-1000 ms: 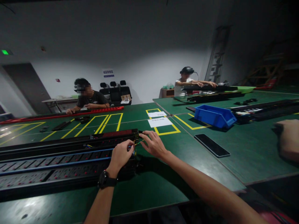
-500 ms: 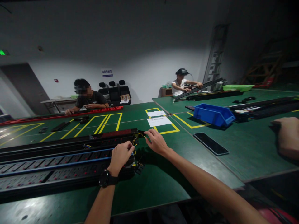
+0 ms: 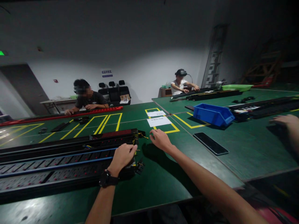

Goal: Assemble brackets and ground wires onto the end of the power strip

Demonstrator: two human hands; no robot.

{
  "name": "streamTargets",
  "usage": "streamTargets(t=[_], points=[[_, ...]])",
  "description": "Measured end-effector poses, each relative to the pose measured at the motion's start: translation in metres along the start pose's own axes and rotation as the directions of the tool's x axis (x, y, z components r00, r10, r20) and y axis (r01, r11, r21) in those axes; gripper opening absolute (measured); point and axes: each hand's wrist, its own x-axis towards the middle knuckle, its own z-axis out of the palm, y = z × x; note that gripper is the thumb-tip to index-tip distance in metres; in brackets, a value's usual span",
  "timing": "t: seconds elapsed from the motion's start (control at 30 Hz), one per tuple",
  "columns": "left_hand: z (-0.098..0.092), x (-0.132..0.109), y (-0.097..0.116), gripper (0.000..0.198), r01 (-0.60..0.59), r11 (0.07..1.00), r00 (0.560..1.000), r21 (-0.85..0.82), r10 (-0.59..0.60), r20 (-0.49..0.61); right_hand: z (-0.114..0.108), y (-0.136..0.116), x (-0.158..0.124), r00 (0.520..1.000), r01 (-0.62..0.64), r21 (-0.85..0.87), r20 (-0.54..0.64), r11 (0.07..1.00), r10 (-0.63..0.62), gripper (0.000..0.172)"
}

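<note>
Head view: with left hand narrowed over the right end of the socket strips on the counter and right hand loosely curled just beside a yellow wire, either grip impossible to tell, best handle wire lightly, without tugging. Mind the black piece jutting below; note blue bin and phone farther right.

1. On the far wall, left of centre, the characters 成品存放区 can be read on a white sign; the smaller line on its dark blue strip cannot be made out.
2. On the green table, dark print is borne by the near white sheet and the far white sheet, but is too blurred to be read.
3. At far left, no lettering can be read on the lit green sign or the small red plate.
</note>
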Motion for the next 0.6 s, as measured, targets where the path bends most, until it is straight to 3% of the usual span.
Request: streamTargets(t=[0.1,0.17,0.23,0.4,0.5,0.6], points=[[0.001,0.0,-0.001,0.053,0.0,1.0,1.0,-0.015,0.0,-0.006,-0.004,0.019,0.003,0.964,-0.109,0.033,0.246,0.994,0.097,0.038],[0.002,0.0,-0.001,0.049,-0.006,1.0,1.0,-0.014,0.005,-0.021,-0.006,0.033,0.004,0.916,-0.094,0.151,0.401,0.984,0.026,0.047],[0.004,0.0,-0.002,0.043,-0.009,1.0,0.999,-0.007,0.008,-0.034,-0.008,0.043,0.005,0.884,-0.063,0.284,0.461,0.957,-0.079,0.048],[0.006,-0.001,-0.002,0.033,-0.01,1.0,0.999,-0.013,0.009,-0.053,-0.01,0.036,0.001,0.872,-0.03,0.437,0.45,0.899,-0.19,0.038],[0.005,-0.002,-0.002,0.032,-0.004,1.0,0.999,-0.02,0.003,-0.05,-0.008,0.019,-0.002,0.886,0.083,0.441,0.378,0.894,-0.269,0.018],[0.005,-0.002,-0.002,0.032,-0.002,1.0,0.999,-0.02,0.001,-0.052,-0.005,0.006,-0.004,0.87,0.21,0.465,0.313,0.86,-0.381,0.017]])
